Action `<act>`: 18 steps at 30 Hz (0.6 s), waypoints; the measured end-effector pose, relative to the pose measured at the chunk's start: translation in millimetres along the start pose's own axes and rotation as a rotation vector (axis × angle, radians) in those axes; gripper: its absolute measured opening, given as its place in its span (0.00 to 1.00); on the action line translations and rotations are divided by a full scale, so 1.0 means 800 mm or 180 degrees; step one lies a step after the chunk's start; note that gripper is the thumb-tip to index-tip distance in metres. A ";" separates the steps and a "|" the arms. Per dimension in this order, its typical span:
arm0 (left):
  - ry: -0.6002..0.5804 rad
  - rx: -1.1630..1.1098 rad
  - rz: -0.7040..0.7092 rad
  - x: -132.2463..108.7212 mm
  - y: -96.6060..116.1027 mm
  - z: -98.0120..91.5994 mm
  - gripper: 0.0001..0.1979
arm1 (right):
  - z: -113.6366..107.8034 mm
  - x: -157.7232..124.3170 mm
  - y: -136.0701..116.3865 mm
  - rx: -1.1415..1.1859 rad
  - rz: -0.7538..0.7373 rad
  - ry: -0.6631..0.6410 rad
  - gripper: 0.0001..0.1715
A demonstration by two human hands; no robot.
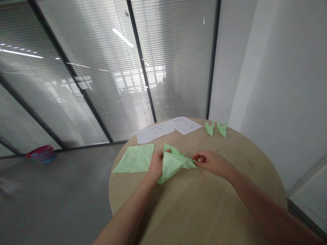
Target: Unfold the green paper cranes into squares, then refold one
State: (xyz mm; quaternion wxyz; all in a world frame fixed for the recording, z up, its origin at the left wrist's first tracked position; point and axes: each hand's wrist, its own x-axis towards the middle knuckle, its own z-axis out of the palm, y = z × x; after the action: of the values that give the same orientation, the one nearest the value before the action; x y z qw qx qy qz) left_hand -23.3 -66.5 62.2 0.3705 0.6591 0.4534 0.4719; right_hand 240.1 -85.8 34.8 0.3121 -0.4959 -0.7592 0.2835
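Note:
A partly folded light green paper [173,163] lies on the round wooden table [204,204] between my hands. My left hand [156,165] grips its left edge, thumb on top. My right hand [208,161] pinches the paper's pointed right tip with fingers curled. A flat, creased green sheet [135,158] rests on the table just left of my left hand.
Two finished green paper figures [216,129] stand at the table's far edge, near the white wall. Two white printed sheets [166,129] lie at the back. Glass partitions with blinds stand behind. A red and blue basket [42,153] sits on the grey floor at left.

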 end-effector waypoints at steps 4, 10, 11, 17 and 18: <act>0.0096 -0.0014 -0.0038 0.001 0.001 -0.002 0.23 | 0.000 -0.002 -0.006 -0.0013 -0.0082 -0.0128 0.17; 0.0202 0.0111 -0.0087 0.007 -0.013 -0.010 0.21 | -0.006 -0.005 -0.014 -0.0396 -0.0138 -0.0061 0.13; 0.0157 0.0147 -0.0065 0.008 -0.016 -0.011 0.21 | -0.006 -0.004 -0.013 -0.0379 -0.0109 -0.0041 0.13; -0.0375 0.0566 0.0234 0.010 -0.017 -0.022 0.18 | -0.016 0.002 0.008 0.0045 0.0196 -0.0074 0.11; -0.0401 0.0699 0.0209 0.011 -0.017 -0.024 0.19 | -0.018 0.003 0.011 0.0154 0.0282 -0.0113 0.10</act>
State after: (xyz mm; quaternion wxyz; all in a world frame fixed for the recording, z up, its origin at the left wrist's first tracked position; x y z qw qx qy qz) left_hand -43.9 -53.2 57.9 0.3081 0.7386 0.4564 0.3889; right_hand 255.7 -79.0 37.9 0.2977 -0.5163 -0.7348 0.3240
